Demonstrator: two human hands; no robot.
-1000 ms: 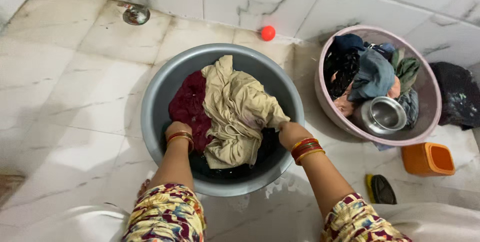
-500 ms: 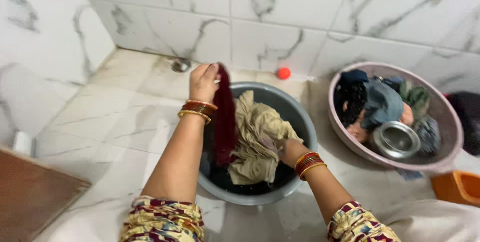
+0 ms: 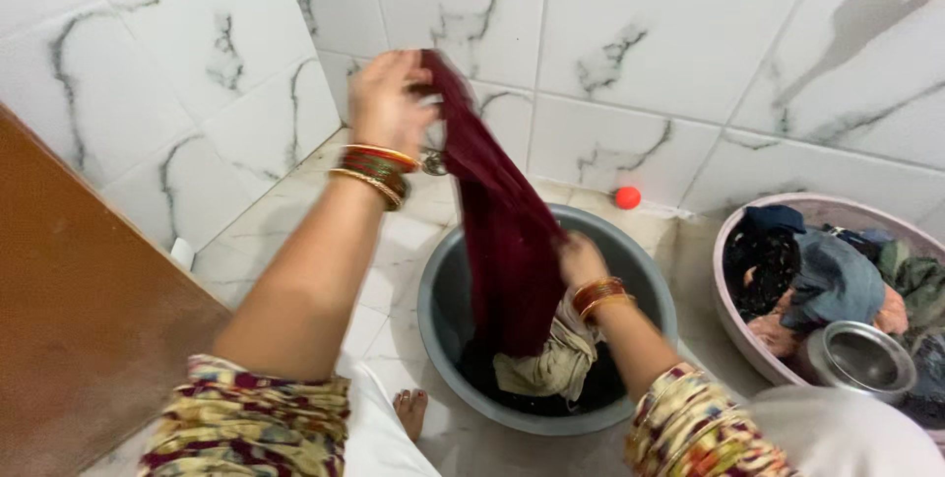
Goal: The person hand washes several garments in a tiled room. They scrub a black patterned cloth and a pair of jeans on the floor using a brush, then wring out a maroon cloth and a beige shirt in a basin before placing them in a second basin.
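My left hand (image 3: pixel 389 98) is raised high and grips the top of a wet maroon cloth (image 3: pixel 502 231), which hangs down into the grey tub (image 3: pixel 443 305). Lower down, my right hand (image 3: pixel 581 260) holds the same maroon cloth at its right edge, just above the tub. A beige cloth (image 3: pixel 551 364) lies crumpled in the tub under the maroon one, on dark water. Both wrists carry red and gold bangles.
A pink basin (image 3: pixel 733 319) with several wet garments and a steel pot (image 3: pixel 861 359) stands at the right. A small red ball (image 3: pixel 627 197) lies by the tiled wall. A brown door (image 3: pixel 89 319) is at the left. My bare foot (image 3: pixel 411 410) is beside the tub.
My left hand has lifted the maroon cloth out of the tub and far upward. My right hand has come up from the beige cloth to hold the maroon one. The view swung left.
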